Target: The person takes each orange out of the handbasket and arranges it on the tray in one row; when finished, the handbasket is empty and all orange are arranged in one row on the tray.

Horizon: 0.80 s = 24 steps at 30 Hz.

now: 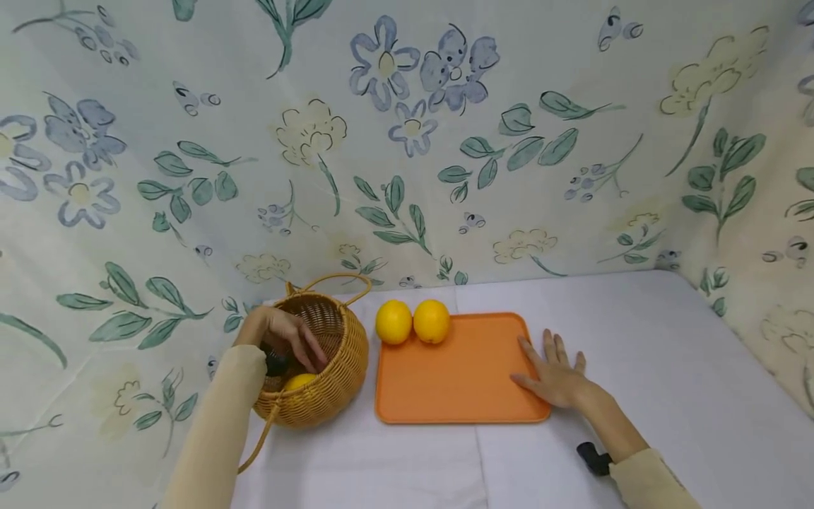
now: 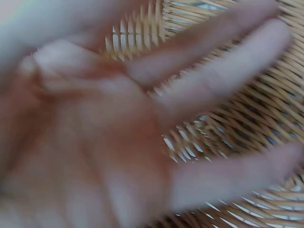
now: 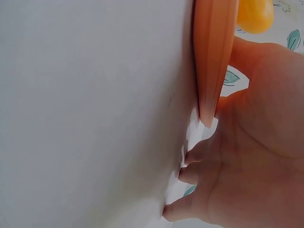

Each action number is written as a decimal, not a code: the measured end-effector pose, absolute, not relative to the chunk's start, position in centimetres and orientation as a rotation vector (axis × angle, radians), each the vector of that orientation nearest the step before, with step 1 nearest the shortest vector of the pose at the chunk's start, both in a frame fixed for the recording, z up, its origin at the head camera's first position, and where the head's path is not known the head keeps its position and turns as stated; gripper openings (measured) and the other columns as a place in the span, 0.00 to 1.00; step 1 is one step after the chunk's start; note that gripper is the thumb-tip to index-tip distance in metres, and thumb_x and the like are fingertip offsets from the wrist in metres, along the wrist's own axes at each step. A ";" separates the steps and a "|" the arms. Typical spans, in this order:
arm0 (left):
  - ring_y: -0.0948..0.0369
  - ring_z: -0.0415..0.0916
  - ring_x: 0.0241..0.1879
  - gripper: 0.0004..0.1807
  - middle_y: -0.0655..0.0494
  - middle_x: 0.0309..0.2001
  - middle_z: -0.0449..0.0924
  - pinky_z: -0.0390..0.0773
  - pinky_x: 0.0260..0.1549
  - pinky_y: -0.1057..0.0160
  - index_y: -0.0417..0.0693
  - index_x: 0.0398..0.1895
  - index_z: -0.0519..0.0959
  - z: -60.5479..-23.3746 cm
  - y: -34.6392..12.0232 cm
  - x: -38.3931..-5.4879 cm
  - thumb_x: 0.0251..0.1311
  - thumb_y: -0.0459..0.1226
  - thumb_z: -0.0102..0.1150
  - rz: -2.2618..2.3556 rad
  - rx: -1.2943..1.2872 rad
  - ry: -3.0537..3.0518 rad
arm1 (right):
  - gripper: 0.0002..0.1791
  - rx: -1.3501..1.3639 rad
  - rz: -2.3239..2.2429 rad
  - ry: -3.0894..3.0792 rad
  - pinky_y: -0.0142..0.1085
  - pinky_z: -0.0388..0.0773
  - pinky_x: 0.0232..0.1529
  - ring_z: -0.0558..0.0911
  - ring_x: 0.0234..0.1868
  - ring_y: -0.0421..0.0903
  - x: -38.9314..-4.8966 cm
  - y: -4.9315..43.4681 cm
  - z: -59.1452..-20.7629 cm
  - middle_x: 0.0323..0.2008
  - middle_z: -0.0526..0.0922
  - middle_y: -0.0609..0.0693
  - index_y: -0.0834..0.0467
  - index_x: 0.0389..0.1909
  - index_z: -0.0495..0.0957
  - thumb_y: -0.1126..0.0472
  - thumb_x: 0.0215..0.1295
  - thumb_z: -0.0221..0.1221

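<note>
My left hand [image 1: 294,338] reaches down inside a round wicker basket [image 1: 346,375] at the left, its fingers spread and nothing held between them. In the left wrist view the palm and extended fingers [image 2: 223,85] lie before the woven wall, slightly blurred. A yellow fruit [image 1: 300,382] shows in the basket below that hand. An orange tray [image 1: 458,382] lies on the table with two round yellow fruits, a left one [image 1: 394,322] and a right one [image 1: 432,322], at its back left corner. My right hand [image 1: 559,378] rests with spread fingers across the tray's right edge and the table.
The basket's thin handles [image 1: 346,279] stick up at the back and hang down at the front left. A white cloth [image 1: 668,367] covers the table. Behind it hangs a flowered curtain [image 1: 407,141]. A black wrist camera [image 1: 594,459] sits at the right wrist.
</note>
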<state>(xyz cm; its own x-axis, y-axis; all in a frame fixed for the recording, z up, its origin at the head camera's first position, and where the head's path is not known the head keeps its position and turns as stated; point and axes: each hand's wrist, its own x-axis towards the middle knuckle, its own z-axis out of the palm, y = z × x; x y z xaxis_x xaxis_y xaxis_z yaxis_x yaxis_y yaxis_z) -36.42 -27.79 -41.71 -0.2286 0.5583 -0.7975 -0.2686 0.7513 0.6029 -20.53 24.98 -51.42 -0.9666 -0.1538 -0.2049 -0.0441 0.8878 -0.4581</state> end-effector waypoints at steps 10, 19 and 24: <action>0.64 0.85 0.49 0.16 0.53 0.53 0.89 0.83 0.56 0.66 0.36 0.59 0.83 -42.0 -27.9 -35.9 0.73 0.27 0.55 0.744 0.176 1.614 | 0.48 -0.168 -0.657 2.831 0.84 0.29 0.65 0.34 0.77 0.81 -20.3 25.0 -51.1 0.77 0.32 0.81 0.63 0.82 0.49 0.37 0.74 0.55; 0.64 0.77 0.59 0.15 0.55 0.60 0.86 0.75 0.66 0.64 0.46 0.57 0.86 -42.0 -27.7 -35.7 0.70 0.31 0.61 0.608 0.140 1.683 | 0.48 -0.175 -0.711 2.830 0.84 0.27 0.64 0.33 0.78 0.80 -20.0 25.0 -50.9 0.77 0.32 0.81 0.63 0.81 0.50 0.38 0.74 0.56; 0.61 0.70 0.68 0.16 0.53 0.64 0.83 0.64 0.76 0.56 0.46 0.59 0.86 -42.0 -27.6 -35.9 0.70 0.31 0.61 0.576 0.120 1.700 | 0.48 -0.165 -0.694 2.824 0.84 0.28 0.65 0.33 0.78 0.80 -20.2 25.1 -50.9 0.77 0.31 0.81 0.63 0.82 0.49 0.38 0.74 0.56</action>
